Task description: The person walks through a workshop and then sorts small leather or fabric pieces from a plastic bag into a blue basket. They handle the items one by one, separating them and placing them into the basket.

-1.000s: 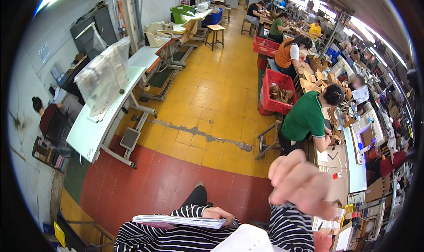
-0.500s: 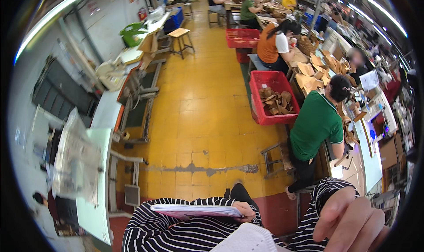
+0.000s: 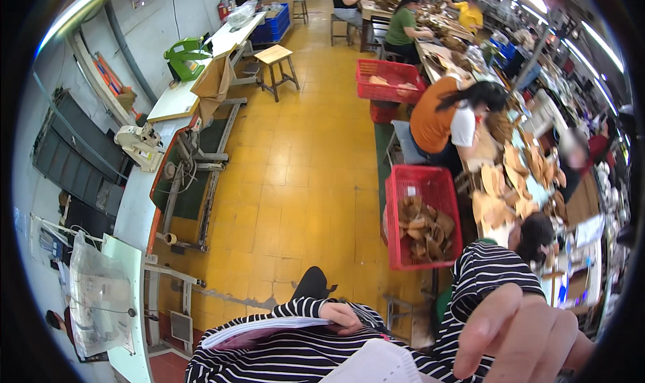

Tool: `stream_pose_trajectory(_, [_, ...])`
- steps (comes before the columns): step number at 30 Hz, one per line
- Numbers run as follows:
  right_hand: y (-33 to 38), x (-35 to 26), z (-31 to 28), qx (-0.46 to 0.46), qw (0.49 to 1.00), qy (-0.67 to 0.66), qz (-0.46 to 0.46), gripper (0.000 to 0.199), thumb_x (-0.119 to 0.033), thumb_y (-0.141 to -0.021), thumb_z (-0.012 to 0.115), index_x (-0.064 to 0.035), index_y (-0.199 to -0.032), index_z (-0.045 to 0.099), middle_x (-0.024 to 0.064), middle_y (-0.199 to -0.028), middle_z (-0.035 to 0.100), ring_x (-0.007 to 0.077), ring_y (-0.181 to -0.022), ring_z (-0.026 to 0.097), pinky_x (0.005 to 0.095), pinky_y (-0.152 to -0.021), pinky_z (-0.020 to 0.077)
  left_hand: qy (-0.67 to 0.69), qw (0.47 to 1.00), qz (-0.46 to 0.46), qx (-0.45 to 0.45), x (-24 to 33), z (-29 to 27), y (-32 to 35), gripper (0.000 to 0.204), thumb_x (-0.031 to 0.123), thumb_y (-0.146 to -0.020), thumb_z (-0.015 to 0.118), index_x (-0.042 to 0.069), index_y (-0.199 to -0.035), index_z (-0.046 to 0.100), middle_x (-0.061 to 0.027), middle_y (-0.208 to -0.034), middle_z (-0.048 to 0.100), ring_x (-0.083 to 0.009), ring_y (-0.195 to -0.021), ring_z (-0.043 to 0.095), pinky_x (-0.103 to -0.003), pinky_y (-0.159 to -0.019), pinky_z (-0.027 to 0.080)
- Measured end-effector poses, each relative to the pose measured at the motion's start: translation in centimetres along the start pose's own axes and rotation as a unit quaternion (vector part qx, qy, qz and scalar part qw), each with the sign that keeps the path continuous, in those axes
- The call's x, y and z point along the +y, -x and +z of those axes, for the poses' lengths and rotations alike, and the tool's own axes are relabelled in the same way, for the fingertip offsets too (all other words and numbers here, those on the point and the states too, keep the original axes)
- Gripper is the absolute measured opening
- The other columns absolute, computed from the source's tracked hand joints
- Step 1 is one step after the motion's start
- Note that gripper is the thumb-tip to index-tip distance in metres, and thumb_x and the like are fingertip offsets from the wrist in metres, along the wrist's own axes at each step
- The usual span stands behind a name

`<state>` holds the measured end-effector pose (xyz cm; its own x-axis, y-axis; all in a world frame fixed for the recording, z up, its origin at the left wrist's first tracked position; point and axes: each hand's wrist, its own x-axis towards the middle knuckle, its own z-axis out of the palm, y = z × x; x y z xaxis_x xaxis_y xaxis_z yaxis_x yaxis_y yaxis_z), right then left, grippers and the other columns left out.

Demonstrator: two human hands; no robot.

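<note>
My left hand point(image 3: 342, 314) rests on a thin sheaf of white papers point(image 3: 259, 329) that lies across my striped left sleeve at the bottom of the view, fingers curled over its edge. My right hand point(image 3: 524, 336) is raised close to the camera at the lower right. It is blurred, its fingers are stretched out, and nothing shows in it. A white rounded sheet point(image 3: 376, 366) pokes up between my arms at the bottom edge.
A red crate point(image 3: 403, 252) of brown pieces stands on the yellow tiled floor ahead, beside a long cluttered workbench point(image 3: 517, 181) where several seated people work. On the left are white tables, a pale machine point(image 3: 138, 144), a green machine point(image 3: 185, 50) and a wooden stool point(image 3: 279, 60).
The view has swung along the aisle. My right hand has dropped from mid-frame to the lower right corner. My left hand has stayed on the papers.
</note>
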<state>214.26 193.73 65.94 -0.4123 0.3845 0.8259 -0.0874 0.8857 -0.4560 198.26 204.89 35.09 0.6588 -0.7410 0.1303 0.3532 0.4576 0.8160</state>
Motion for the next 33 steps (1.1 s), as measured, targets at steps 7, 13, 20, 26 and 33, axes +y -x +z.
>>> stream_pose_trajectory(7, [1.7,13.7,-17.0,0.158,0.963,-0.194,0.097,0.052,-0.047,-0.098,0.033,-0.0088,-0.098,0.067,0.0185,-0.112,0.058,0.0345,-0.109,0.049,0.0440,-0.092,0.0416,-0.003,1.000,-0.003,-0.018,15.1,-18.9,5.8,0.047,0.036,-0.097,0.049,0.003,-0.063,0.049,-0.0003,-0.056,0.043,-0.0094,-0.047,0.040,-0.025,-0.044,0.028])
stream_pose_trajectory(13, [11.0,24.1,-32.2,0.068,0.971,-0.153,0.170,0.035,-0.023,-0.092,0.058,0.0084,-0.105,0.062,0.0253,-0.105,0.062,0.0338,-0.092,0.059,0.0421,-0.083,0.0446,-0.072,0.970,0.072,-0.222,26.4,-35.4,5.7,0.046,0.030,-0.091,0.063,0.004,-0.058,0.045,0.0019,-0.051,0.039,-0.0112,-0.046,0.034,-0.030,-0.045,0.026])
stream_pose_trajectory(20, [21.8,38.2,-44.5,0.207,0.717,0.122,0.654,0.034,-0.017,-0.093,0.056,-0.0036,-0.124,0.055,0.0106,-0.104,0.067,0.0246,-0.094,0.063,0.0318,-0.084,0.0486,-0.020,0.944,0.070,-0.322,36.9,-59.0,7.7,0.046,0.041,-0.087,0.065,0.009,-0.057,0.049,-0.0003,-0.049,0.045,-0.0175,-0.043,0.042,-0.033,-0.044,0.028])
stream_pose_trajectory(26, [20.6,56.6,-63.1,0.052,0.812,0.160,0.559,0.041,-0.023,-0.090,0.060,-0.0031,-0.125,0.054,0.0134,-0.112,0.063,0.0262,-0.108,0.057,0.0352,-0.092,0.0443,-0.033,0.938,0.162,-0.305,53.0,-70.6,9.1,0.047,0.049,-0.086,0.061,0.013,-0.058,0.051,0.0024,-0.047,0.043,-0.0201,-0.042,0.040,-0.034,-0.045,0.026])
stream_pose_trajectory(33, [17.9,81.7,-74.1,-0.210,0.916,-0.059,0.337,0.015,-0.013,-0.088,0.058,0.0012,-0.093,0.056,0.0131,-0.087,0.061,0.0268,-0.081,0.059,0.0347,-0.069,0.0454,-0.103,0.951,0.218,-0.193,62.3,-87.1,13.5,0.045,0.043,-0.088,0.062,0.007,-0.063,0.052,0.0009,-0.050,0.045,-0.0127,-0.042,0.041,-0.030,-0.041,0.028])
